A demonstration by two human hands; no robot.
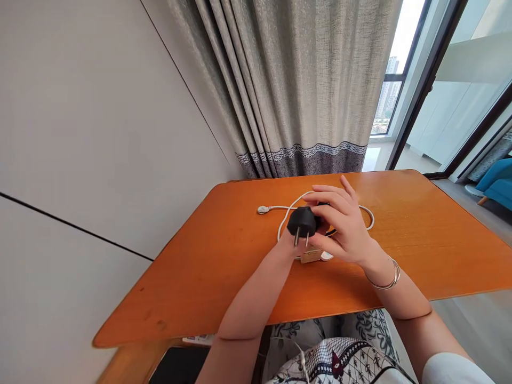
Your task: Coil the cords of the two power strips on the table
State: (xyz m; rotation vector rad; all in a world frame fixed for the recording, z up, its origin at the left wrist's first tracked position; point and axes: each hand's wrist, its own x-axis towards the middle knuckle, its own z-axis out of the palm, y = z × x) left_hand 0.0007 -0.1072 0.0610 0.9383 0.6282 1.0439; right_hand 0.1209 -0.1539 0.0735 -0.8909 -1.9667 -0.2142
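A black two-pin plug (303, 221) is held up above the table, its metal prongs pointing toward me. My right hand (340, 224) has its thumb and fingers closed on the plug's right side, with one finger lifted. My left hand (288, 240) is just behind and below the plug; its fingers are hidden by the plug and the right hand. Under the hands lies a white cord (288, 210) that ends at the left in a white plug (263, 210). A light brown block (311, 256) and a small white piece (327, 256) show partly below the right hand.
The orange wooden table (208, 256) has rounded corners. A white wall (120, 133) stands close on the left and a grey curtain (312, 80) hangs behind the far edge. Below the near left edge is a dark flat object (180, 365). A blue chair (496, 184) stands at far right.
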